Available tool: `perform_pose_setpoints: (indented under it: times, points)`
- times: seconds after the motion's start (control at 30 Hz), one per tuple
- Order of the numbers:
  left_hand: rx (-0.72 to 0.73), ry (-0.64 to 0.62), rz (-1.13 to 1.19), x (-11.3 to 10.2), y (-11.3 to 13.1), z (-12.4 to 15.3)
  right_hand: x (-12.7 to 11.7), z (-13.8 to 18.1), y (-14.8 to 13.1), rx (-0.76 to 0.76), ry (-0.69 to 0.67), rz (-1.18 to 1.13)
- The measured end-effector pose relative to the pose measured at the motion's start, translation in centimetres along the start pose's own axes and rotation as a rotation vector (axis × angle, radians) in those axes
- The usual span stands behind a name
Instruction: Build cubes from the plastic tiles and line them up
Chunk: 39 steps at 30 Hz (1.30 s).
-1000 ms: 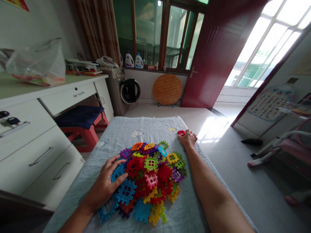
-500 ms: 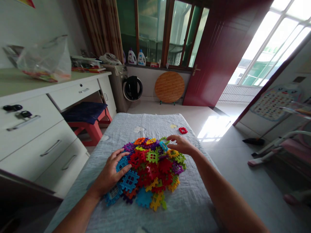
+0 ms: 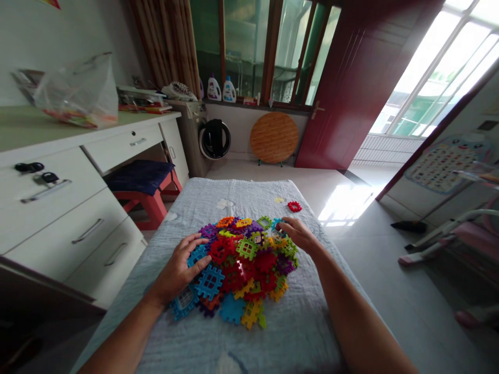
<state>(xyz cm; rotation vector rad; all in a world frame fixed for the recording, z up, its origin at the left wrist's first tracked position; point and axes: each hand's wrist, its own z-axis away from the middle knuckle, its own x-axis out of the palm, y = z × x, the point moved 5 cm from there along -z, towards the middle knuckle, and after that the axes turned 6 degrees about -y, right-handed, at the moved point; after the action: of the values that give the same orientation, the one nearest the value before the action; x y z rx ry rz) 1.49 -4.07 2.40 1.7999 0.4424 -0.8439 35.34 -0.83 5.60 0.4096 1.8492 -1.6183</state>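
A heap of colourful plastic interlocking building blocks (image 3: pixel 234 270) lies on a cloth-covered table (image 3: pixel 304 322). My left hand (image 3: pixel 183 265) rests on the heap's left side, fingers spread over blue blocks and holding none. Just below its thumb is a blue window-shaped block (image 3: pixel 209 282). At the far right of the heap, my right hand (image 3: pixel 298 234) pinches a small light-blue block (image 3: pixel 276 224), partly hidden by the fingers. A green window block (image 3: pixel 247 248) lies on top of the heap. Apart from the heap, a red ring-shaped block (image 3: pixel 294 206) sits near the table's right edge.
To the left stands a white desk (image 3: pixel 58 208) with a plastic bag (image 3: pixel 81 93) on it, and a red stool (image 3: pixel 154 208) beside it. A washing machine (image 3: pixel 193 135) and a round wooden board (image 3: pixel 274 137) are at the back. On the right is a pink chair (image 3: pixel 473 236).
My right hand has closed on the light-blue block and shifted it right, off the spot where it lay on the heap. My left hand stays about where it was.
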Motion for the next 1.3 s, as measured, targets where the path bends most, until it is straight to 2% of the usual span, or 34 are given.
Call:
perform_pose_setpoints:
  times: [0.1,0.27,0.57,0.73,0.83,0.93,1.03,1.17,1.3]
  points:
    - [0.008,0.012,-0.001,-0.1,-0.1,0.0,-0.3,-0.1,1.4,0.048,0.026,-0.024]
    - [0.028,0.016,0.0,-0.1,-0.3,-0.1,0.6,0.1,2.4,0.061,-0.023,-0.238]
    - [0.009,0.03,0.022,-0.3,0.0,0.0,1.5,0.4,0.6,0.022,-0.063,-0.451]
    - [0.0,0.021,0.022,-0.3,-0.1,0.0,1.8,0.7,0.4,0.114,-0.065,-0.593]
    - [-0.004,0.015,0.024,-0.3,0.0,0.0,2.1,1.1,0.4,0.141,-0.155,-0.684]
    - [-0.003,0.01,0.021,-0.3,0.0,0.0,2.3,1.3,0.1,0.085,-0.235,-0.665]
    - [-0.007,0.01,0.02,-0.3,0.1,0.0,2.6,1.1,0.0,0.031,-0.232,-0.622]
    - [-0.02,0.007,0.025,-0.4,0.2,0.0,2.7,0.4,0.9,0.081,-0.138,-0.558]
    - [-0.015,-0.001,0.029,-0.3,0.2,0.1,1.9,0.0,1.4,0.019,-0.032,-0.275]
